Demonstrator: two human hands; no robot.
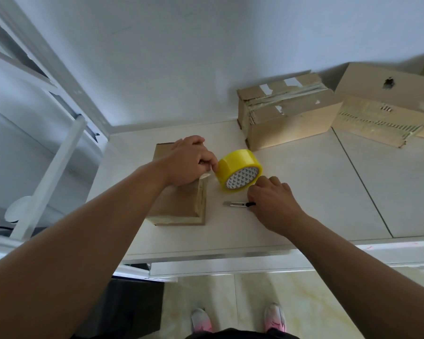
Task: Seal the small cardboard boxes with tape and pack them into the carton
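A small cardboard box (pixel 179 204) lies on the white table (pixel 304 187) at the left, with tape along its right and front edges. My left hand (pixel 186 162) rests on top of it and pinches the yellow tape roll (pixel 240 170) at its left side, where a strip of tape runs down to the box. The roll stands tilted just right of the box. My right hand (pixel 272 199) lies below the roll, fingers curled round the black handle of a utility knife (pixel 238 204) that lies flat on the table, blade pointing left.
Two taped cardboard boxes stand at the back: one (pixel 287 113) at the middle and a larger one (pixel 382 106) to its right. A white metal rack (pixel 47 148) stands left of the table. The table's front edge (pixel 230 255) is near my feet.
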